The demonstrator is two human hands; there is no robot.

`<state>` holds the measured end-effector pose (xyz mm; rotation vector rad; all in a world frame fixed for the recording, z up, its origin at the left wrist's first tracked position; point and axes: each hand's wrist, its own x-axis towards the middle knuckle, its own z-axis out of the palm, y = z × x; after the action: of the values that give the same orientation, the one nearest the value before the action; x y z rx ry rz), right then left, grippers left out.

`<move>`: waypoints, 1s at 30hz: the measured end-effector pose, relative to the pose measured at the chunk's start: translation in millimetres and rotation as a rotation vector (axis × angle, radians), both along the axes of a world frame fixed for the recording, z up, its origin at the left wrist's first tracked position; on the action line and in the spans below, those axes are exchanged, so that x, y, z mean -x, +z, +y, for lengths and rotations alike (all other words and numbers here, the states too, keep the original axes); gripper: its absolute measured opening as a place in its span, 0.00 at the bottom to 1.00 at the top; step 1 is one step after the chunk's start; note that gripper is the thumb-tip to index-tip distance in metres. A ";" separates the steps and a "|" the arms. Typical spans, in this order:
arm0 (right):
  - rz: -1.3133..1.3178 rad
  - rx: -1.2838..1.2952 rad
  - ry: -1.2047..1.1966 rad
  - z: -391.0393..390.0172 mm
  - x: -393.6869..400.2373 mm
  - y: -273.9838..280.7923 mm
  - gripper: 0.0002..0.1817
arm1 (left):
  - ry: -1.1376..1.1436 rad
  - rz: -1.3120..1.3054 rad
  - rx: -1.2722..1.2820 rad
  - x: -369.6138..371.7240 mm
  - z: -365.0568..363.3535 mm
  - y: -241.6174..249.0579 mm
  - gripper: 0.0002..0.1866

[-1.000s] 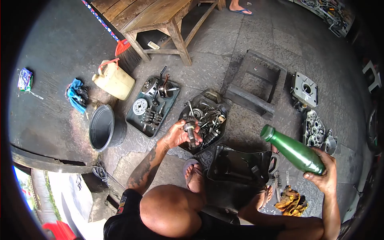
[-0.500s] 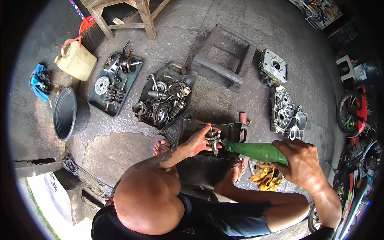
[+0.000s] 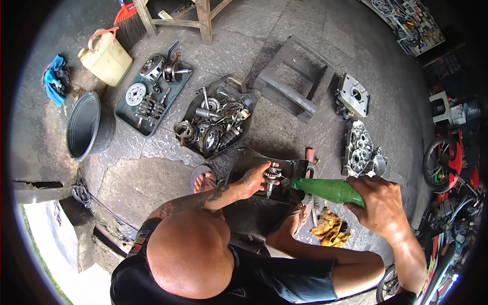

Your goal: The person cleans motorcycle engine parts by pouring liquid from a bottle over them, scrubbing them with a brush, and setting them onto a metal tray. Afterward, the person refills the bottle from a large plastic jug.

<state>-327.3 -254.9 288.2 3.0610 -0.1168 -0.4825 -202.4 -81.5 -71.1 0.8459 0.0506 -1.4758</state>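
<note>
One gear shaft (image 3: 272, 179) sits over the black tray (image 3: 295, 166), gripped by the left hand (image 3: 252, 179). Right hand (image 3: 378, 202) fingers are wrapped around a tilted green bottle (image 3: 328, 189), mouth beside the shaft. Yellow rag (image 3: 330, 230) lies on the floor nearby.

We see a small metal gear shaft (image 3: 271, 178), greasy and grey, standing roughly upright, its toothed rings just past our left fingertips (image 3: 263, 170). A green bottle (image 3: 328, 190) lies nearly level, its base wrapped by our right fingers (image 3: 373, 195), its neck almost touching the shaft.
</note>
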 end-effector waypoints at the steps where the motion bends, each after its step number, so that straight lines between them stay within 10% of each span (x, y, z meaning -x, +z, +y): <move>1: 0.003 0.006 -0.004 0.1 -1.3 0.9 0.28 | 0.004 0.001 0.001 0.2 0.3 -1.3 0.24; 30: 0.045 -0.023 -0.008 8.0 0.2 3.6 0.27 | 0.161 0.178 0.109 -6.5 5.8 4.2 0.18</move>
<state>-327.5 -246.9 291.8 3.0711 -0.1234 -0.5571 -196.0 -75.7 -66.9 0.6068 0.1666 -1.3855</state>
